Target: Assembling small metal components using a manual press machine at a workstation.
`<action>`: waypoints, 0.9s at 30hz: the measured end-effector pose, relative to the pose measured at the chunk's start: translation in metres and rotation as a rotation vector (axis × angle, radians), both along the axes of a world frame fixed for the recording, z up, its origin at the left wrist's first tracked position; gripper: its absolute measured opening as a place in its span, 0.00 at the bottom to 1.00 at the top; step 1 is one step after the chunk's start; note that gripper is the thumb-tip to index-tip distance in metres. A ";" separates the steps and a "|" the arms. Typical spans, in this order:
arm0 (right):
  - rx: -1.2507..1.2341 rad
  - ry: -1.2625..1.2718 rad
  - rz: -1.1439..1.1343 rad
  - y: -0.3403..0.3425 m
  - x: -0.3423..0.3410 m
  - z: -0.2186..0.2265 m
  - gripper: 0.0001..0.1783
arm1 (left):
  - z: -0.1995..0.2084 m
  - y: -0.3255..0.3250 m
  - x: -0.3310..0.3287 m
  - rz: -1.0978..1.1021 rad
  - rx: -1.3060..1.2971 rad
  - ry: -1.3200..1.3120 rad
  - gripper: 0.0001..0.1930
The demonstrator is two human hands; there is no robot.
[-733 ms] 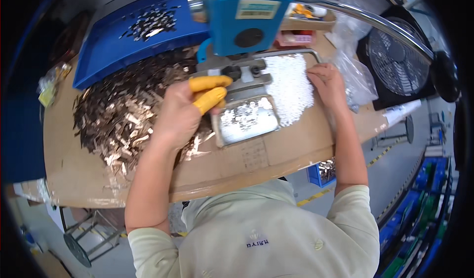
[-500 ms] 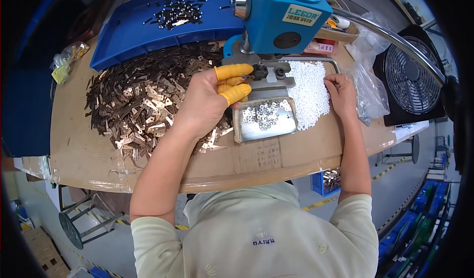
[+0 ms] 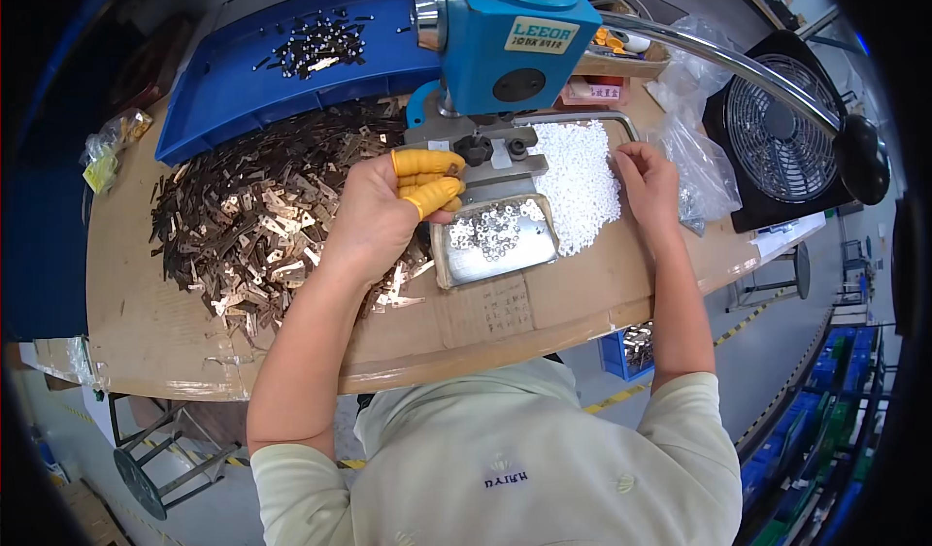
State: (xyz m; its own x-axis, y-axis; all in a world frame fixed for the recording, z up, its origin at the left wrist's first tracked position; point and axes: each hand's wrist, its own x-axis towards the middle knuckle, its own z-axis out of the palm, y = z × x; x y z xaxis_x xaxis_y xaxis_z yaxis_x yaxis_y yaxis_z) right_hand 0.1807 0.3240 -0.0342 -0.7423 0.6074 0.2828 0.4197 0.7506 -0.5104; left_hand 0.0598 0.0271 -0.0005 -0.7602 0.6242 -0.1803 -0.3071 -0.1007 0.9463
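two yellow-capped fingers (image 3: 427,179) of the left hand (image 3: 374,221) pinch a small metal piece at the base of the blue press (image 3: 505,46); it seems the loading step, and the next move needs steady, exact placing. the right hand (image 3: 649,185), fingers curled, touches the white beads (image 3: 581,182); i cannot tell if it holds one. a small tray (image 3: 495,245) lies between the hands, the pile of metal strips (image 3: 252,226) on the tabletop (image 3: 146,323) at the left.
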 end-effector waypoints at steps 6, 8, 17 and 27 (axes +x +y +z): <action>-0.686 0.437 0.176 -0.018 0.001 0.009 0.05 | -0.002 0.002 0.003 0.026 -0.024 0.029 0.12; -0.827 0.476 0.235 -0.029 -0.004 0.016 0.05 | -0.004 0.004 0.004 0.015 -0.017 0.045 0.13; -0.905 0.290 0.524 -0.123 -0.029 0.038 0.05 | 0.005 0.005 0.010 0.063 -0.044 0.048 0.21; -0.071 0.342 0.618 -0.138 -0.031 0.034 0.06 | 0.002 0.005 0.010 0.088 -0.094 0.191 0.30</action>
State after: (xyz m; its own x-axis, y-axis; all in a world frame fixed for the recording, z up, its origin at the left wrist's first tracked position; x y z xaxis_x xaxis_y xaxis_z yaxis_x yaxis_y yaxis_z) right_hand 0.1499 0.1861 0.0000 -0.8338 0.1295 0.5366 -0.2646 0.7593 -0.5945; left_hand 0.0697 0.0322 0.0016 -0.8367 0.5414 -0.0824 -0.1155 -0.0274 0.9929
